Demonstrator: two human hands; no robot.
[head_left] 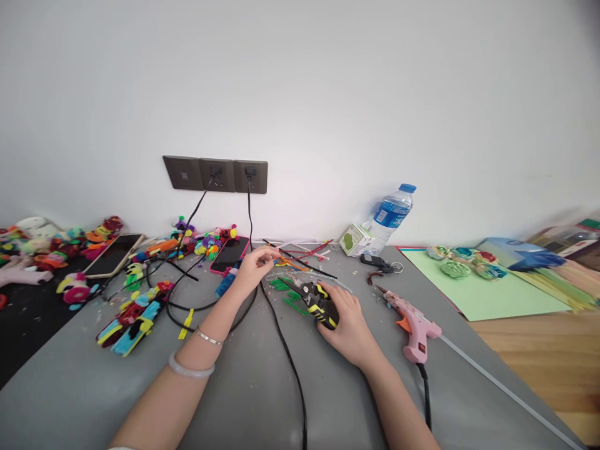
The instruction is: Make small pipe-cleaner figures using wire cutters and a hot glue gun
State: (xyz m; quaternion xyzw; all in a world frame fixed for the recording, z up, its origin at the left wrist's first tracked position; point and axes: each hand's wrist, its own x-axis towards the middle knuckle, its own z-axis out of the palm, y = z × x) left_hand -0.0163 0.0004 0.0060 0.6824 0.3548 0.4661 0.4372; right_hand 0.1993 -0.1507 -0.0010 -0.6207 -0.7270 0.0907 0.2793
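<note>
My right hand [347, 322] is closed round the black and yellow handles of a pair of pliers [313, 299], whose jaws point to the upper left, low over the grey table. Green pipe cleaner pieces [296, 304] lie beside the jaws. My left hand [255, 270] is held further back, its thumb and fingertips pinched together; whatever they hold is too small to make out. Just past those fingertips lie orange, red, white and black pipe cleaners [313, 252]. A fuzzy blue piece [227, 282] is partly hidden behind my left wrist.
A pink glue gun [415, 328] with a long glue stick lies at the right. A water bottle [392, 215], small box [355, 240] and key fob [375, 262] stand near the wall. Black cables [284, 350] cross the table. Phones [115, 255] and fuzzy figures [134, 322] lie left.
</note>
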